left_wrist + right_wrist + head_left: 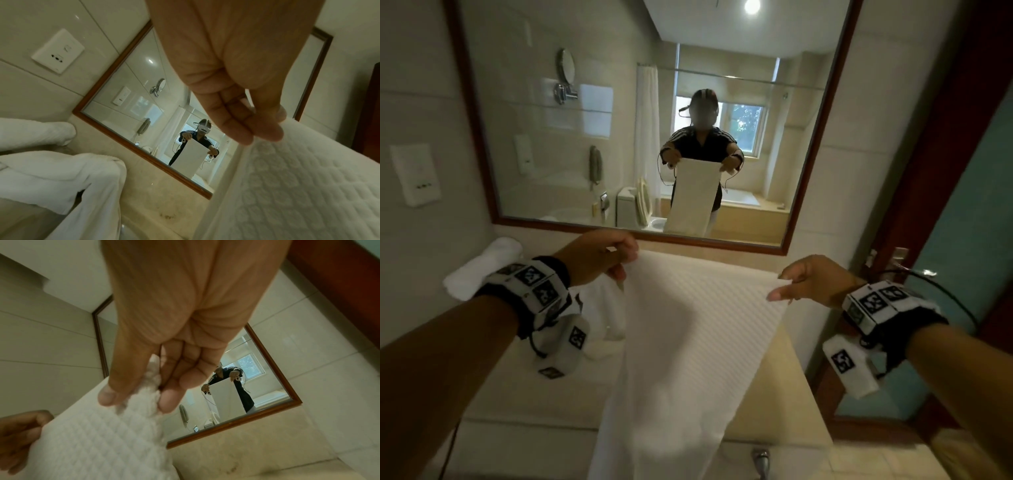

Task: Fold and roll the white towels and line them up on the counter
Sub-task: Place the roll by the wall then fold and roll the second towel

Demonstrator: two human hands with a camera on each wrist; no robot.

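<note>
Two top corners of the white towel (pixel 688 342) are pinched, left hand (pixel 602 255) & right hand (pixel 808 279), so it hangs flat above the counter (pixel 784 394) front edge, prob. for folding. Rolled towel (pixel 482 270) waits at back-left corner, starting the row.

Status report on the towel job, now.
Left hand and right hand each pinch a top corner of the hanging towel. One rolled towel already on counter. Loose towel pile beside it.
</note>
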